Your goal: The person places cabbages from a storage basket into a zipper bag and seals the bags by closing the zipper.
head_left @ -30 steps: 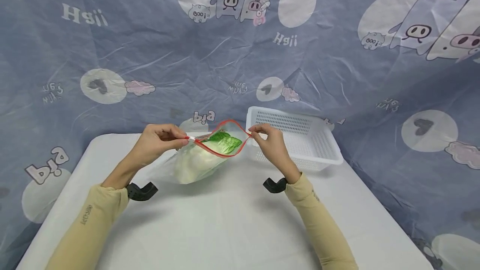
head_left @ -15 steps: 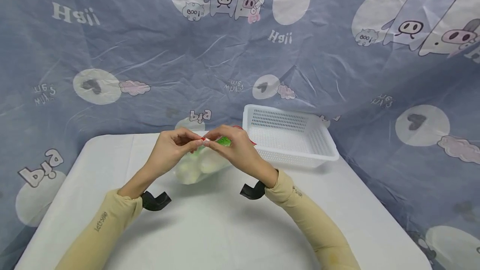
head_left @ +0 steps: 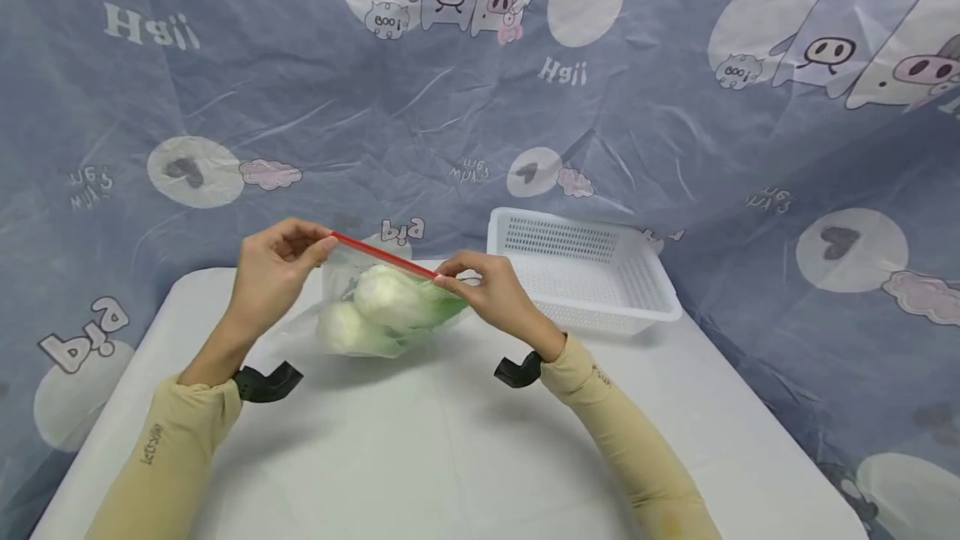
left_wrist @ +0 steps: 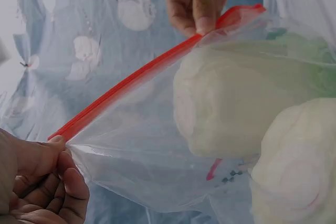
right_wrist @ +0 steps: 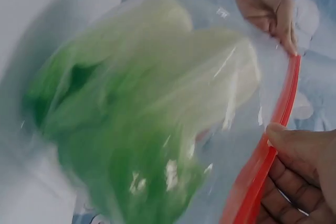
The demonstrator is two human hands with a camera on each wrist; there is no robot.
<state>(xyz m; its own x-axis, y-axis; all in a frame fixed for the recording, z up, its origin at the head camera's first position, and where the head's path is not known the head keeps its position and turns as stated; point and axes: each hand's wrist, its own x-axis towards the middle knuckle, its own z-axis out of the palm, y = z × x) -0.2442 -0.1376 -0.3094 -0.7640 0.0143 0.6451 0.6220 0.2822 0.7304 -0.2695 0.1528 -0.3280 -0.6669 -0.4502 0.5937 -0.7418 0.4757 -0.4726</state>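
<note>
A clear zip bag (head_left: 337,282) with a red zip strip (head_left: 382,254) hangs stretched between both hands, over the white table. Inside it lie two leafy cabbages (head_left: 390,300) with thick pale bases and green leaves (right_wrist: 131,145). My left hand (head_left: 270,273) pinches the left end of the strip between thumb and forefinger. Farther along, my right hand (head_left: 498,294) pinches the strip, a bit of white showing under its thumb in the right wrist view. From there to the left hand the strip runs straight with its edges together. Past the right hand, in the left wrist view, it bends.
A white perforated plastic basket (head_left: 585,269) stands at the back right of the white-covered table (head_left: 420,457), just beyond my right hand. Behind the table hangs a blue-grey printed cloth (head_left: 420,123). Black wrist mounts (head_left: 268,382) sit at both sleeve cuffs.
The bag's mouth gaped one second ago. Both hands then met at the strip's left end by a white slider. Now they are apart, with the left higher and farther left, and the strip taut.
</note>
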